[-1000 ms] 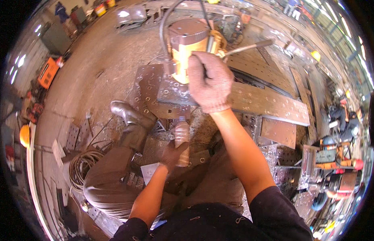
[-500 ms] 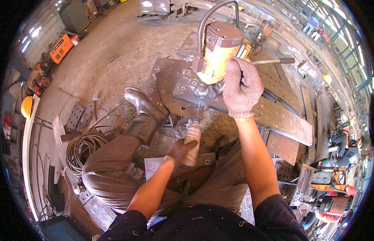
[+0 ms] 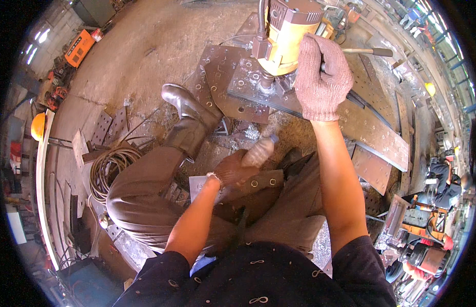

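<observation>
Yellow box-bodied magnetic drill [image 3: 286, 33] stood on brown perforated steel plate [image 3: 371, 128], feed handle gripped by grey-gloved right hand [image 3: 322, 77]. Clear plastic bottle [image 3: 257, 152] clasped in left hand [image 3: 233, 171] over lap. Drill judged heavy, rigid; bottle light, squeezable, best held mid-body.

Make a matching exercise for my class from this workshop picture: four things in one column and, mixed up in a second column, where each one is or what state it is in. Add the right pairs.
Things
1. plastic bottle
2. yellow drill
3. black boot
4. coiled cable

Places or states
A. lying on the floor at the person's left
B. standing on the drilled steel plate, under the gloved right hand
C. held in the gloved left hand
D. planted on the ground beside the plates

Pairs: 1-C, 2-B, 3-D, 4-A
</observation>
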Demonstrator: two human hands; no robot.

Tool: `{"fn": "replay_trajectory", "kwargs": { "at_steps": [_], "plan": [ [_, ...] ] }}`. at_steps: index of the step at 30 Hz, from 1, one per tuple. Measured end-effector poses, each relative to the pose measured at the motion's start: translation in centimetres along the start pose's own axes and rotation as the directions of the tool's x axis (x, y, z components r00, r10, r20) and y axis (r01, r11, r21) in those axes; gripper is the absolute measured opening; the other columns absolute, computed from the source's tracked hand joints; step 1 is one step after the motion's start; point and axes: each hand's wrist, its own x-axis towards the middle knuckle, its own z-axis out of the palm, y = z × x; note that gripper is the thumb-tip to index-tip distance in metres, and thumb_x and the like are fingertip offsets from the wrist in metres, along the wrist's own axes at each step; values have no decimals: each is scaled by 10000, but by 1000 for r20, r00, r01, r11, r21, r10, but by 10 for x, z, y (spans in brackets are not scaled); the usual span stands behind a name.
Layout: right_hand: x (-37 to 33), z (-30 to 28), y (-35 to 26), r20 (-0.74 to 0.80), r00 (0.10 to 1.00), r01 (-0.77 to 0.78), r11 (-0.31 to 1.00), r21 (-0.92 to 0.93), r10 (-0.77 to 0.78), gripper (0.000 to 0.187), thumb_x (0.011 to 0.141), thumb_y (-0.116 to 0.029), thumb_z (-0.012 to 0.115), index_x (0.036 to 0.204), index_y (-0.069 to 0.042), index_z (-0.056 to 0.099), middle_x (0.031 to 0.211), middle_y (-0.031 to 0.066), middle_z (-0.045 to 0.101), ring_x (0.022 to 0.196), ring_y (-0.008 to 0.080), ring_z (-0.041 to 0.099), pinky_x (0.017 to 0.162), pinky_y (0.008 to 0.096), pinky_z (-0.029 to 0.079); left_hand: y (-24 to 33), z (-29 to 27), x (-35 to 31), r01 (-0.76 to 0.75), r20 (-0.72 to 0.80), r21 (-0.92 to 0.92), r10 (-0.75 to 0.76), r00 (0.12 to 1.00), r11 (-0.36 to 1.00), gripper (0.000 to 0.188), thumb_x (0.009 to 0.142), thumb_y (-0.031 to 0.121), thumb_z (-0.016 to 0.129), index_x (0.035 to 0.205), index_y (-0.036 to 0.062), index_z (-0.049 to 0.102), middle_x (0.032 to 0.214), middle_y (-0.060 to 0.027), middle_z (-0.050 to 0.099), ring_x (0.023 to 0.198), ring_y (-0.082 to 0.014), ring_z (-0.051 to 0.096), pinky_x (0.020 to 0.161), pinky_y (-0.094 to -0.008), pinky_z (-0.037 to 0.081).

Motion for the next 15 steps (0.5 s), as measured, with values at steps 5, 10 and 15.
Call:
{"fn": "replay_trajectory", "kwargs": {
  "at_steps": [5,10,15],
  "plan": [
    [0,0,2,0,999,37,999,-9,-37,144,1049,-77,767,1151,22,791,1028,79,788,940,113,705,847,278,571,-48,-4,3,-34,276,474,-112,955,880,894,718,703,862,1297,30,754,1223,-259,798,1142,-421,771,1012,-498,582],
    [0,0,-1,17,1000,8,999,38,-8,146,1037,-67,778,1147,28,791,1022,89,784,907,123,709,827,284,575,-52,-10,0,34,282,599,-251,926,800,999,716,800,808,1325,9,782,1342,-290,760,1254,-426,741,1077,-496,560],
    [11,-6,6,110,989,117,985,-126,-103,192,1044,-141,787,1174,-1,803,1062,111,828,967,126,761,839,310,609,-41,-13,-2,95,170,557,-225,959,825,1057,785,884,703,1343,-12,763,1371,-304,740,1293,-456,713,1115,-499,538]
  ]
}}
